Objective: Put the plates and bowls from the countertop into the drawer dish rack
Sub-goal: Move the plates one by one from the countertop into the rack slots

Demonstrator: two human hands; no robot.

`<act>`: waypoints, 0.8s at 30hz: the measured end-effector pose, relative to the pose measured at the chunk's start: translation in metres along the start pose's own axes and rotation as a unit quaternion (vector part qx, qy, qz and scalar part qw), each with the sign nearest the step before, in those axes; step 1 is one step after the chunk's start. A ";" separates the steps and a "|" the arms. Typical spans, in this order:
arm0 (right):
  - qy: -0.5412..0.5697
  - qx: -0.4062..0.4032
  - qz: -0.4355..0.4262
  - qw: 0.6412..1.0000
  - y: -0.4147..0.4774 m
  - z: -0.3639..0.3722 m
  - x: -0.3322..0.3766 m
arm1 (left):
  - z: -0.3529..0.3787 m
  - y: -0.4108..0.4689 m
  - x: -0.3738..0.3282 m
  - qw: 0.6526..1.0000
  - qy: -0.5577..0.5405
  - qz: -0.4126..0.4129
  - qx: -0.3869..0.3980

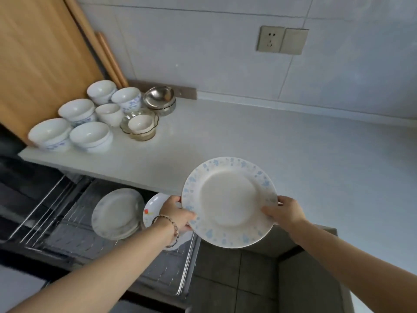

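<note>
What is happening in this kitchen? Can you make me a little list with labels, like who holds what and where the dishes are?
held: blue-speckled plate, in the air right of the drawer
left hand: grips the plate's left rim
right hand: grips its right rim
drawer dish rack: pulled open under the countertop, pale plates standing in it
on countertop: white bowls, a glass bowl and metal bowls at its far left

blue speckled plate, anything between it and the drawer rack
No barrier, but below-left of the blue-speckled white plate, the wire drawer rack already holds a red-marked white plate under the left hand and a grey-patterned plate beside it.
</note>
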State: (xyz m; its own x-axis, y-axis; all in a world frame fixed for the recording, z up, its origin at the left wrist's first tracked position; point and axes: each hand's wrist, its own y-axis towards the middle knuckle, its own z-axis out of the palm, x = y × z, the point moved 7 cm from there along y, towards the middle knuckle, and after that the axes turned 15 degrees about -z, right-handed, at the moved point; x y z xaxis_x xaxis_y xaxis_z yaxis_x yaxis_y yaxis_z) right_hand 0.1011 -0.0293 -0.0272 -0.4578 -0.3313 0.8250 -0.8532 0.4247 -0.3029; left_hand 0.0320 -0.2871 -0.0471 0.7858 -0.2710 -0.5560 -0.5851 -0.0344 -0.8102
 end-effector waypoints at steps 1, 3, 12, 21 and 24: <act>-0.008 0.010 -0.001 1.000 -0.006 0.023 0.009 | -0.023 0.005 0.009 1.000 -0.008 -0.008 -0.004; -0.024 0.022 -0.003 0.999 -0.015 0.068 0.028 | -0.071 0.013 0.025 0.999 -0.026 -0.015 -0.012; -0.039 0.064 0.017 0.997 -0.050 0.266 0.086 | -0.267 0.062 0.065 0.998 -0.019 -0.048 -0.033; -0.023 0.095 0.093 0.991 -0.027 0.407 0.079 | -0.368 0.150 0.075 0.988 0.049 -0.129 -0.066; -0.015 0.109 0.097 0.989 -0.004 0.443 0.076 | -0.387 0.183 0.076 0.983 0.062 -0.153 -0.084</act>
State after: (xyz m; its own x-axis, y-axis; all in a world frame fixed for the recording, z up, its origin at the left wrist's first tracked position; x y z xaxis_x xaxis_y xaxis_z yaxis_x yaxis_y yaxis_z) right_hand -0.0408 -0.4296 -0.1749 -0.6225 -0.2869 0.7282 -0.7807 0.2929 -0.5520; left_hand -0.0930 -0.6863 -0.1658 0.9052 -0.3391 -0.2563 -0.3591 -0.2873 -0.8880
